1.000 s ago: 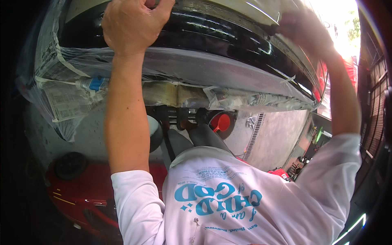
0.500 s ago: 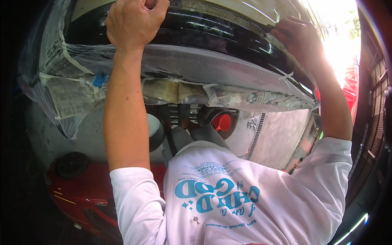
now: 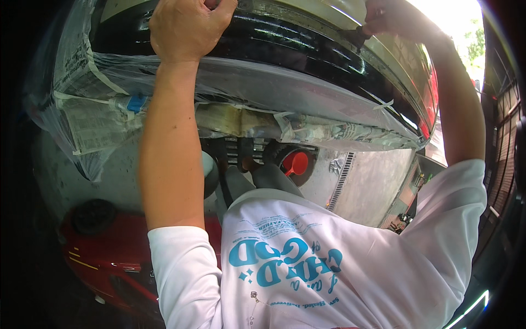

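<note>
Reaching up over a glossy black car panel (image 3: 285,46), both hands are at work near its top edge, above a band of clear plastic sheet (image 3: 263,82) and newspaper (image 3: 87,120) taped along the lower part of the panel. The left hand (image 3: 186,27) is clenched, knuckles toward the camera, fingers curled over the upper edge of the panel; whether anything sits inside the fist cannot be told, since the fingertips are hidden behind the edge. The right hand (image 3: 397,19) is closed on a small dark thing (image 3: 359,34) that pokes out toward the panel's shiny surface, too small to say what it is. The panel looks rigid and heavy, fixed to the vehicle, so it will not shift under pressure, but its polished face is slippery and likely to scratch or smudge; a firm hold is best taken at the edge, as the left hand does. The plastic sheet is thin, limp and crinkly, apt to tear or pull off its tape if tugged, and the newspaper below is light and fragile too. Beneath the masking, a red funnel (image 3: 297,163) sits in a dark round container, with a red object (image 3: 109,252) on the ground at lower left.
</note>
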{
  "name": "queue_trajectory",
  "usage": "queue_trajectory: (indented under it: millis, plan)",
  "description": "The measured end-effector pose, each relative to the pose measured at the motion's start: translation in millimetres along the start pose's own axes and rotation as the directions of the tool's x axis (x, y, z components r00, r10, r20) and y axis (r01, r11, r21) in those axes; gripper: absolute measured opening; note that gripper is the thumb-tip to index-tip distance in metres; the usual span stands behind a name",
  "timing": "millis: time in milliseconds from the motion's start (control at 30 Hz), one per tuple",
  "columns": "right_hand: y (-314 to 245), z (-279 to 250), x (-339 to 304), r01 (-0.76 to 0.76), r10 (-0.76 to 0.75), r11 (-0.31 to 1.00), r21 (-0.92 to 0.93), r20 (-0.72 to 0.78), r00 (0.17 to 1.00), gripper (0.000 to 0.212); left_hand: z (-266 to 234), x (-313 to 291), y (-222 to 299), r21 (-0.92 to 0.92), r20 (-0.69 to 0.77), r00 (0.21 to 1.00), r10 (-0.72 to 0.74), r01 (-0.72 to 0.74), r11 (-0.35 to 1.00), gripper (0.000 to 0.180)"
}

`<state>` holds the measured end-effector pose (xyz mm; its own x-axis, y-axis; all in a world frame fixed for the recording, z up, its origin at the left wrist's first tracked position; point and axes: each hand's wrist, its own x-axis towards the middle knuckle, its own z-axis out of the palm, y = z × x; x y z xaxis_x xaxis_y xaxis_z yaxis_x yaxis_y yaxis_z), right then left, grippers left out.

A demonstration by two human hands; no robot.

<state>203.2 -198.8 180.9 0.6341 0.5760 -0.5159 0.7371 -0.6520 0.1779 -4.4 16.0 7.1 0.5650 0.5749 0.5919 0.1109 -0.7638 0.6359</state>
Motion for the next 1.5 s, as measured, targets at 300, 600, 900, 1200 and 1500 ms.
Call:
queue_trajectory:
  millis: [300, 600, 900, 1200, 1500]
  plan:
    - [-13, 54, -61, 0.161, -0.159, 0.986, -0.032, -0.427, 0.89, 0.017, 2, -4, -3, 0.015, -0.027, 0.999, 0.019, -0.019, 1.0, 0.026]
    - [-24, -11, -14, 0.049, -0.049, 0.999, -0.001, 0.03, 0.998, 0.032, -1, 0, -1, 0.026, 0.007, 1.0, -0.007, 0.007, 1.0, 0.027]
    - [9, 46, -56, 0.076, -0.028, 0.988, 0.132, -0.332, 0.943, 0.018, 0, 0, 1, 0.009, 0.004, 1.0, -0.02, 0.02, 1.0, 0.028]
    - [-6, 12, -29, 0.123, -0.099, 0.985, 0.122, -0.179, 0.979, 0.024, 0, 1, 3, 0.035, 0.061, 0.997, -0.057, 0.054, 0.998, 0.03]
    - [-10, 43, -59, 0.127, -0.122, 0.992, -0.012, -0.401, 0.908, 0.019, 1, -1, 0, 0.066, 0.003, 1.0, -0.013, 0.013, 0.998, 0.032]
